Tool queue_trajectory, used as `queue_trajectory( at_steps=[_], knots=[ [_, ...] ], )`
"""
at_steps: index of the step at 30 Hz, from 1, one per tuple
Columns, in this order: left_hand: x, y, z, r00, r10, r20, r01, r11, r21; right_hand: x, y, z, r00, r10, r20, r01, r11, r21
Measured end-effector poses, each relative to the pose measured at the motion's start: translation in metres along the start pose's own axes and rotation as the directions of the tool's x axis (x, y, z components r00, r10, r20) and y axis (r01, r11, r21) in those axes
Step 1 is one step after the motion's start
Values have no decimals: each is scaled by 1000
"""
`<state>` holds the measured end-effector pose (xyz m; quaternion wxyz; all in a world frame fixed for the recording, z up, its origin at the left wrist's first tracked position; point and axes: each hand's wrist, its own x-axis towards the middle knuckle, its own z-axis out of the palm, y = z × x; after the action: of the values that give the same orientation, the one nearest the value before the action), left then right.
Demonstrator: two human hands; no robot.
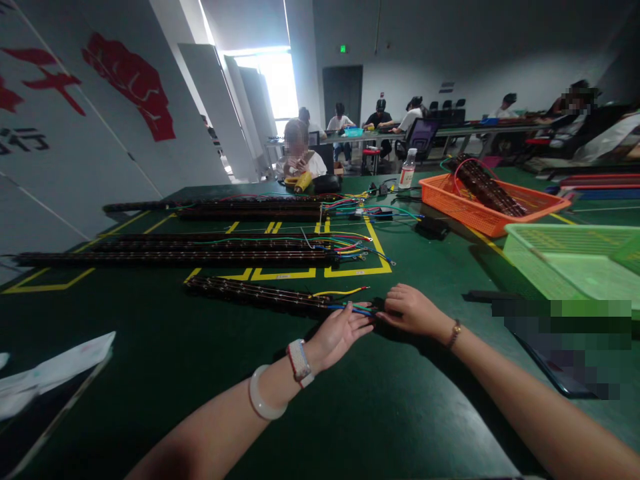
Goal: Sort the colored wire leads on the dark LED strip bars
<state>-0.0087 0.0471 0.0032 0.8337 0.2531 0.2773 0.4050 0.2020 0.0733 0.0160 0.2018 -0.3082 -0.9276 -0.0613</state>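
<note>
A long dark bundle in a mesh-like wrap (255,293) lies on the green table, with coloured wires coming out of its right end. My left hand (345,337) is turned palm up, its thumb over the blue and green wires (363,309) and its fingers stretched out beneath them. At the tips of those wires, my right hand (413,310) has its fingers curled and pinched together; what exactly lies between them is hidden. A yellow wire (345,292) with a red-tipped end sticks out loose above my left hand.
More dark bundles (200,257) with loose wires lie farther back across yellow tape outlines. To the right stand an orange basket (465,213) holding a bundle and a green basket (550,267). A bottle (407,169) stands behind. A person (300,157) sits across the table.
</note>
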Motion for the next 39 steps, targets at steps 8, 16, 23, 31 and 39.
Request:
queue_trajectory(
  at_steps=[8,16,23,31,39],
  knots=[
    [-3,-1,1,1000,8,0,-8,988,151,5,3,0,987,153,-40,-158,958,-241],
    [-4,0,0,994,-7,-105,23,989,149,16,13,14,950,310,-49,-310,901,-305],
    [-4,1,2,998,-13,-63,18,996,84,20,10,22,924,381,-6,-360,865,-349],
    [-5,3,4,999,-29,-32,31,997,64,17,1,16,919,393,19,-365,870,-332],
    [-3,2,0,999,-30,-24,32,996,78,5,-18,-5,996,90,18,-92,985,146]
  ],
)
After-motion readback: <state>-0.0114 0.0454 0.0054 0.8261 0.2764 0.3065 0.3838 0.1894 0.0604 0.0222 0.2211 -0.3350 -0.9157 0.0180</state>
